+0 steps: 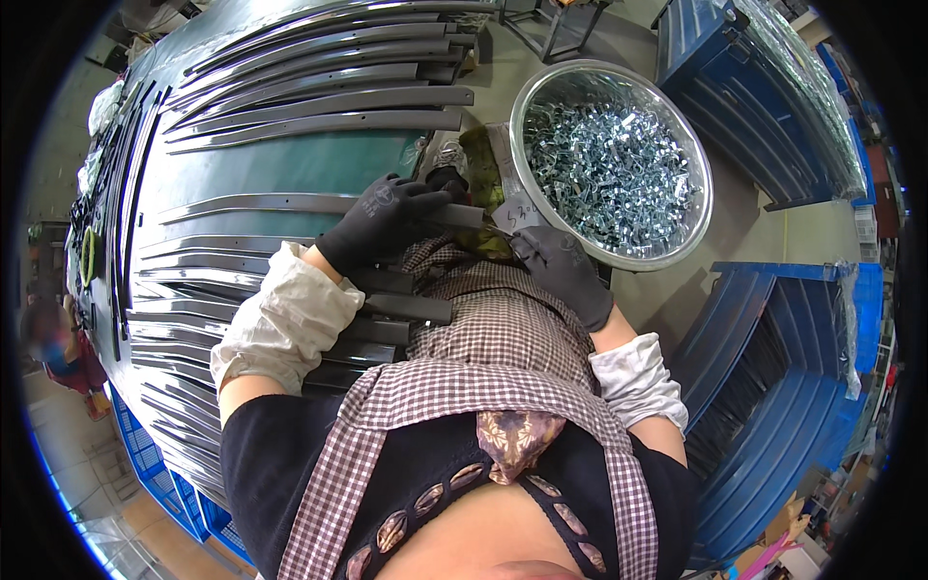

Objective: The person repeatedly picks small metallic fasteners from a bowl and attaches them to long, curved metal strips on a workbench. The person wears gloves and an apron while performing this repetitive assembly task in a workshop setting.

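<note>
My left hand (387, 217), in a dark grey work glove, is closed around a long dark strip (261, 205) near its right end. The strip's end (459, 216) sticks out past my fingers above my lap. My right hand (561, 271), gloved alike, is at that end with thumb and fingers pinched together. A thin, shiny bit shows at its fingertips, too small to name. Just beyond my right hand stands a large clear round tub (518, 145), full of small shiny metal clips (619, 174).
Many similar strips (319, 97) lie in rows on the green-topped table (290, 166), some overhanging its edge near my left forearm. Blue metal bins (764, 106) stand at the right, one holding dark parts. A handwritten tag (517, 213) lies by the tub. Another person (63, 343) is at far left.
</note>
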`<state>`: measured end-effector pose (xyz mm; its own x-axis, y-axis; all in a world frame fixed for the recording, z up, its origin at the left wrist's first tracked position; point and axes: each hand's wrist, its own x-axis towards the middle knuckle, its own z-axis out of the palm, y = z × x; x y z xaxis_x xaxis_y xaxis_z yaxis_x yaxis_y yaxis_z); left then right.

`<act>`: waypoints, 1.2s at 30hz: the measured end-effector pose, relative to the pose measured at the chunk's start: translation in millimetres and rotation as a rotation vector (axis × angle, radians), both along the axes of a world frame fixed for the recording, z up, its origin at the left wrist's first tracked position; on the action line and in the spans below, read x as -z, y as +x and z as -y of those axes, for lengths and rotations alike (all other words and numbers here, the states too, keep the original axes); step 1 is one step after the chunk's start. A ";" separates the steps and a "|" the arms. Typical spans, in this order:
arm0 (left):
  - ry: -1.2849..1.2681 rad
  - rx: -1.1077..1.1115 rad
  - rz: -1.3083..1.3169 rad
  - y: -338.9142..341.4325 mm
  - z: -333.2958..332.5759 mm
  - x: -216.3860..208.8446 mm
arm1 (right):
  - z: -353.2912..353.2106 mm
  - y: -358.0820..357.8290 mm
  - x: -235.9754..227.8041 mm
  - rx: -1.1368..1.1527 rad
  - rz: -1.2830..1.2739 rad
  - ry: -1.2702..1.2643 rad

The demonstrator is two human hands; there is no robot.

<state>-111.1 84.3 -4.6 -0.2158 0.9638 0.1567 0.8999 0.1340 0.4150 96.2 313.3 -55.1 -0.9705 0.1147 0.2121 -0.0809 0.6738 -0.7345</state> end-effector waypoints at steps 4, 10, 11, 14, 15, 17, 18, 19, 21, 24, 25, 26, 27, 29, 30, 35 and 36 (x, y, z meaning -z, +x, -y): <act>0.010 0.031 -0.028 -1.6 0.3 -0.5 | 4.5 -9.5 5.9 -0.002 -0.074 0.095; -0.030 0.048 -0.075 -0.4 -1.5 -0.1 | 15.1 -27.4 -23.8 -0.109 -0.059 0.424; -0.056 0.057 -0.069 -0.8 -0.2 2.6 | 17.8 -29.9 -29.9 -0.135 -0.032 0.528; -0.035 0.085 -0.034 -1.6 -2.4 1.2 | 19.7 -28.3 -36.9 -0.102 -0.045 0.433; -0.012 0.095 -0.020 -1.2 -4.4 0.5 | 17.2 -27.3 -34.9 -0.113 -0.080 0.395; 0.001 0.114 -0.017 1.8 -8.5 0.9 | 4.0 -21.3 -29.0 -0.140 -0.149 0.322; 0.008 0.125 -0.016 3.0 -9.3 0.9 | -1.9 -17.5 -26.5 -0.125 -0.109 0.298; 0.010 0.123 -0.053 3.4 -9.2 -1.2 | -9.0 -12.9 -24.3 -0.110 -0.069 0.274; 0.025 0.124 -0.133 4.1 -9.5 -6.9 | -30.4 -3.5 -25.9 -0.022 0.010 0.262; 0.098 0.169 -0.245 8.1 -9.8 -12.1 | -68.4 5.4 -33.6 0.166 0.119 0.295; 0.074 0.161 -0.238 8.4 -10.2 -13.8 | -78.4 5.5 -33.5 0.216 0.149 0.316; 0.047 0.148 -0.234 9.7 -8.9 -15.4 | -88.3 4.2 -32.0 0.261 0.176 0.335; 0.020 0.132 -0.230 12.5 -6.3 -17.9 | -99.9 2.1 -25.7 0.298 0.126 0.391; -0.022 0.133 -0.191 23.6 3.5 -32.7 | -119.2 -6.9 -16.8 0.374 0.030 0.501; -0.042 0.129 -0.171 31.2 10.6 -41.7 | -129.2 -10.9 -21.9 0.419 0.253 0.467; -0.375 0.112 0.039 56.0 71.9 -77.0 | -166.0 -34.9 5.8 0.547 0.567 0.668; -0.468 0.129 0.083 54.3 82.4 -79.1 | -167.3 -36.6 8.7 0.536 0.569 0.680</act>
